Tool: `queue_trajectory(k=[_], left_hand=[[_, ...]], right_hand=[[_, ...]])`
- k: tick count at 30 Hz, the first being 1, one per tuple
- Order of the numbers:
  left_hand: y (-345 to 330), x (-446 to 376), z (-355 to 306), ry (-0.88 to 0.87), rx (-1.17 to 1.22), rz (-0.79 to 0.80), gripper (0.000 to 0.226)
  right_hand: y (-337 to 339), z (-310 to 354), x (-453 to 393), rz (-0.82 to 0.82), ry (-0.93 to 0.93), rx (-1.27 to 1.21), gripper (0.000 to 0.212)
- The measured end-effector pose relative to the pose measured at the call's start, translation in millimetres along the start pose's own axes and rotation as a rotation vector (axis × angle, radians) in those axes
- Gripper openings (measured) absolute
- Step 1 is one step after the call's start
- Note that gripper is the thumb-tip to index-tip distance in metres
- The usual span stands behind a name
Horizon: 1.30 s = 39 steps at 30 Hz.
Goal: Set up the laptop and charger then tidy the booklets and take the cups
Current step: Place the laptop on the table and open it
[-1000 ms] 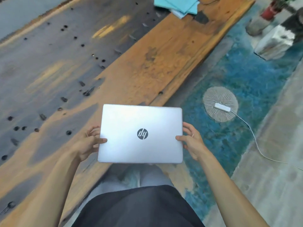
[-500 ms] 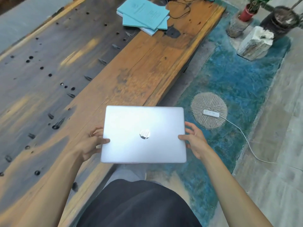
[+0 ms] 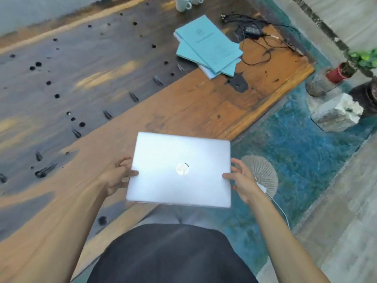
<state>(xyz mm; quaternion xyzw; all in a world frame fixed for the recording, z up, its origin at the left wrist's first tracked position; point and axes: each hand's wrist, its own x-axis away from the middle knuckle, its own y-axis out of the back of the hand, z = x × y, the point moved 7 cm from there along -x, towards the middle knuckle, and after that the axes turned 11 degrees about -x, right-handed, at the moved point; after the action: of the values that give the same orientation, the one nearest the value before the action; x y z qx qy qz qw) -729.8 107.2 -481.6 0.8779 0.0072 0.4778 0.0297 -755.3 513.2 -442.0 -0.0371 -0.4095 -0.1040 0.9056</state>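
"What step is this?"

"Left hand and right hand grip the closed flat silver laptop, held above the wooden table's edge. Next it needs setting down flat, I think."

"How many things?"

"One laptop, two white cups, three blue paper booklets, one black charger."

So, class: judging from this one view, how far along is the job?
Nothing looks finished. In hand: the closed laptop, gripped at its sides by the left hand and right hand over the table edge. Left: the charger lies unconnected, the booklets are splayed, the cups untouched.
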Motion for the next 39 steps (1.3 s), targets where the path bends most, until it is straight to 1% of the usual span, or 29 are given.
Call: queue_trajectory(k=[3, 6, 10, 14, 18, 22, 25, 27, 30, 32, 36, 39], left_hand=[[3, -8, -15, 0.009, 0.107, -0.056, 0.044], [13, -17, -26, 0.014, 0.178, -0.136, 0.054], [26, -26, -35, 0.042, 0.276, -0.267, 0.055], [31, -43, -42, 0.075, 0.37, -0.397, 0.062], [28, -63, -57, 0.11, 0.408, -0.515, 0.061], [24, -91, -66, 0.164, 0.47, -0.564, 0.056], [21, -107, -71, 0.213, 0.495, -0.591, 0.06], [21, -114, -73, 0.231, 0.493, -0.613, 0.058], [18, -125, -73, 0.255, 0.486, -0.615, 0.058], [19, -130, -70, 0.266, 0.47, -0.646, 0.059], [29, -142, -67, 0.256, 0.451, -0.679, 0.057], [32, -147, -71, 0.239, 0.437, -0.686, 0.059]], right_hand=[[-22, 36, -31, 0.063, 0.001, 0.053, 0.058], [-49, 71, -63, 0.095, 0.007, 0.134, 0.06], [-94, 109, -110, 0.205, -0.022, 0.264, 0.058], [-146, 143, -163, 0.302, -0.024, 0.387, 0.065], [-187, 170, -213, 0.387, -0.087, 0.488, 0.073], [-215, 191, -259, 0.444, -0.109, 0.604, 0.073], [-231, 203, -282, 0.462, -0.111, 0.645, 0.067], [-239, 207, -291, 0.46, -0.11, 0.649, 0.065], [-248, 211, -300, 0.429, -0.106, 0.672, 0.069], [-249, 210, -306, 0.412, -0.096, 0.665, 0.073], [-256, 212, -317, 0.418, -0.094, 0.667, 0.075], [-253, 212, -316, 0.419, -0.098, 0.641, 0.075]])
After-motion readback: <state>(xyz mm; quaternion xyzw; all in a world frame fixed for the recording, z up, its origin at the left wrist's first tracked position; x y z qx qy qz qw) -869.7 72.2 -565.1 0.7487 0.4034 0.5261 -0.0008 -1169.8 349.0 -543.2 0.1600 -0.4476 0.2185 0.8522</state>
